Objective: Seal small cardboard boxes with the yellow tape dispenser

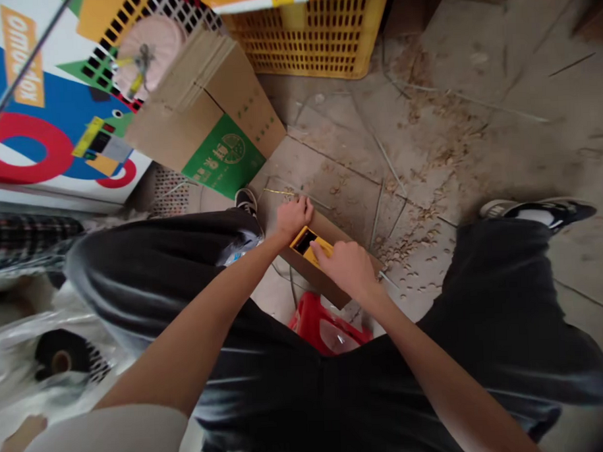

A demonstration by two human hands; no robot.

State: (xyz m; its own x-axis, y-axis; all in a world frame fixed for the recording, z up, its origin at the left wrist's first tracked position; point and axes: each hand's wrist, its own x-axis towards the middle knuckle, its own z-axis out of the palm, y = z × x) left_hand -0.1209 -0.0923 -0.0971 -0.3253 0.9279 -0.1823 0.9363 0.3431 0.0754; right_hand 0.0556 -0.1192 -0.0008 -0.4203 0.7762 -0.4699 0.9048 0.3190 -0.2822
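A long brown cardboard box (317, 276) lies between my knees, above a red plastic stool (307, 318). On top of the box is a small yellow device (297, 237) with a dark window. My left hand (293, 218) is at the box's far-left end, fingers curled over its edge, close beside the device. With my right hand (349, 266) I grip the device from the near right, one finger pressed near the dark window. The underside of that hand and part of the device are hidden.
Flattened cartons (179, 131) with a green panel lean at the upper left. Behind them is a yellow plastic crate (315, 37). Brown scraps (442, 158) and thin strips lie over the tiled floor at right. A black roll (61, 356) sits in clear plastic at lower left.
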